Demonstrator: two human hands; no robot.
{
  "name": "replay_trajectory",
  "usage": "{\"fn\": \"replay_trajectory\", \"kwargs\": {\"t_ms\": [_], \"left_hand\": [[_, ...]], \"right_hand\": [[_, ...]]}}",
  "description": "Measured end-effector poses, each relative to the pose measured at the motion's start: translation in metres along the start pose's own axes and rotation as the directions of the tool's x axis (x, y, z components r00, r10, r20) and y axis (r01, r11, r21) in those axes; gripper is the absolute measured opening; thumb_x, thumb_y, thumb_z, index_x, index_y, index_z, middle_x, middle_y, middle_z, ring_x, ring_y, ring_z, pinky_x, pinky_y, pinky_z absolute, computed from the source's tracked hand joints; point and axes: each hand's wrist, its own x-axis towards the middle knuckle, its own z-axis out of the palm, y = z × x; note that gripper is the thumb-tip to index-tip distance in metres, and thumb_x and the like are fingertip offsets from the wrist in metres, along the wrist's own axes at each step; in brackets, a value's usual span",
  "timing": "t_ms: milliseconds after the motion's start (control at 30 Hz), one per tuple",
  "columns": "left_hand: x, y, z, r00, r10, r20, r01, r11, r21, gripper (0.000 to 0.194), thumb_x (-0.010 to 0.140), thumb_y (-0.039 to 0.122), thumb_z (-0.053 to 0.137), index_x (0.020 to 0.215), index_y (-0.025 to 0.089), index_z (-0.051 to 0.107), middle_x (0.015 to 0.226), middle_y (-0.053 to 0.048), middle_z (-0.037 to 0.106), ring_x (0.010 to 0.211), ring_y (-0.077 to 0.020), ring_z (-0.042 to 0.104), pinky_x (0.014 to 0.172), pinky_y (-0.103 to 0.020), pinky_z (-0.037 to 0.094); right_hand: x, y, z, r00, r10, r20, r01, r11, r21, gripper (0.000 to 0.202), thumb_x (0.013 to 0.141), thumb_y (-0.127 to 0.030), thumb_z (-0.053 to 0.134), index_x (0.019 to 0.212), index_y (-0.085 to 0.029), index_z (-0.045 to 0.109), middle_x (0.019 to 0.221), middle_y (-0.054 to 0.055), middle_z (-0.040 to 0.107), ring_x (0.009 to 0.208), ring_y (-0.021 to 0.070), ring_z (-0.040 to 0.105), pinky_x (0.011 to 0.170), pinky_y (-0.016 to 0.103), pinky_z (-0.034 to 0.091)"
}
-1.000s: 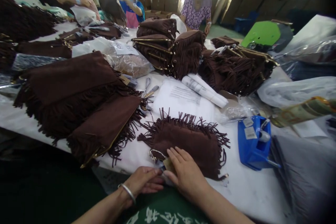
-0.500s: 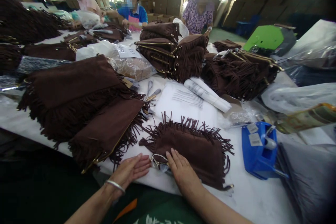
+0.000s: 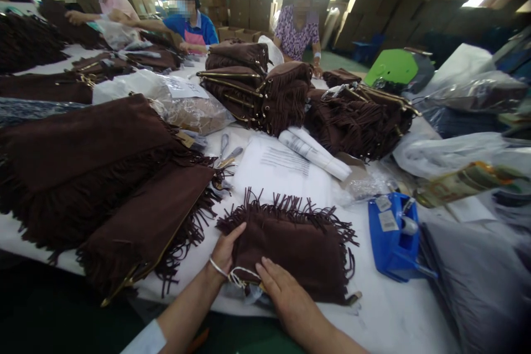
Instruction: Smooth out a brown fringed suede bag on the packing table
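A brown fringed bag (image 3: 294, 249) lies flat on the white table, its fringe spread along the far and right edges. My left hand (image 3: 227, 249) is at its left end, thumb on top and the other fingers hidden at or under the edge. My right hand (image 3: 280, 285) rests flat on the near left part, fingers stretched out, holding nothing. Between my hands, a white string (image 3: 243, 276) loops at the bag's near edge beside a bit of clear plastic.
More fringed bags (image 3: 145, 215) lie at the left, with stacked bags (image 3: 265, 88) behind. White sheets (image 3: 277, 166) lie beyond the bag. A blue tape dispenser (image 3: 394, 238) and grey plastic (image 3: 473, 271) are at the right. Several people (image 3: 296, 30) work across the table.
My left hand has moved from beside the bag onto its left end. My right hand stays on the bag. The view has shifted, so the surroundings appear further left.
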Motion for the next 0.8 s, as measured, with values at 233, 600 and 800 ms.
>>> {"fn": "replay_trajectory", "kwargs": {"t_ms": [233,600,800], "left_hand": [[-0.005,0.007,0.012,0.917,0.376,0.131,-0.392,0.793,0.467,0.047,0.08,0.031,0.062,0.125,0.021,0.054,0.141,-0.003,0.044,0.138,-0.0203,0.023,0.116,-0.037,0.008],[-0.029,-0.029,0.032,0.689,-0.039,0.723,-0.718,-0.173,0.675,0.044,0.095,0.022,0.031,0.138,0.022,0.034,0.149,-0.007,0.029,0.138,-0.0167,0.022,0.113,-0.044,0.023],[-0.025,-0.071,0.07,0.499,-0.288,0.818,-0.849,-0.355,0.393,0.074,0.074,0.011,0.053,0.143,0.02,0.026,0.152,-0.008,0.019,0.14,-0.0258,0.011,0.113,-0.051,0.019]], "right_hand": [[-0.003,-0.002,0.004,0.995,-0.011,0.1,0.002,0.995,0.097,0.067,0.089,-0.038,0.052,0.145,-0.017,0.022,0.149,0.017,0.021,0.137,0.0295,0.021,0.11,0.049,0.027],[-0.07,0.016,-0.035,0.984,0.173,-0.028,-0.117,0.766,0.632,0.037,0.096,-0.032,0.036,0.129,-0.026,0.05,0.139,0.007,0.045,0.13,0.0206,0.038,0.107,0.04,0.033],[-0.143,0.021,-0.02,0.534,0.831,0.158,-0.287,0.002,0.958,0.047,0.094,-0.049,0.033,0.106,-0.015,0.064,0.104,0.014,0.067,0.096,0.0254,0.064,0.087,0.043,0.05]]}}
